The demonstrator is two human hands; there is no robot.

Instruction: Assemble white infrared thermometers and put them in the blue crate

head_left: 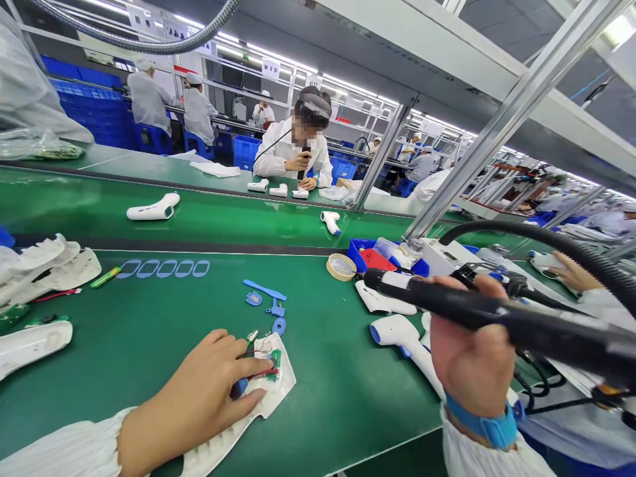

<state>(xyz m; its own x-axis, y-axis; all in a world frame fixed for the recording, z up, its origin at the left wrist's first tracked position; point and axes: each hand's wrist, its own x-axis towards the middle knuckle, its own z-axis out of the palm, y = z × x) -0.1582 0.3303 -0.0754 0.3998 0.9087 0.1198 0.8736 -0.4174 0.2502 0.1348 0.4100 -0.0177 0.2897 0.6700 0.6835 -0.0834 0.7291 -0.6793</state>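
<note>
Touching circuit board (277, 356) inside white housing half (275, 394) on green surface (338, 391) with half-open left hand (213, 374). Gripping black electric screwdriver (541, 328) in closed right hand (470, 361). Take housing half by rim: probably light, stiff, slippery. Handle red wires (268, 374) as likely fragile.

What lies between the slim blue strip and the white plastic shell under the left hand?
Small blue plastic parts: a rounded tab, a bracket and a ring, in the head view.

Overhead tubes (282, 57) light everything brightly; edges look stretched.
</note>
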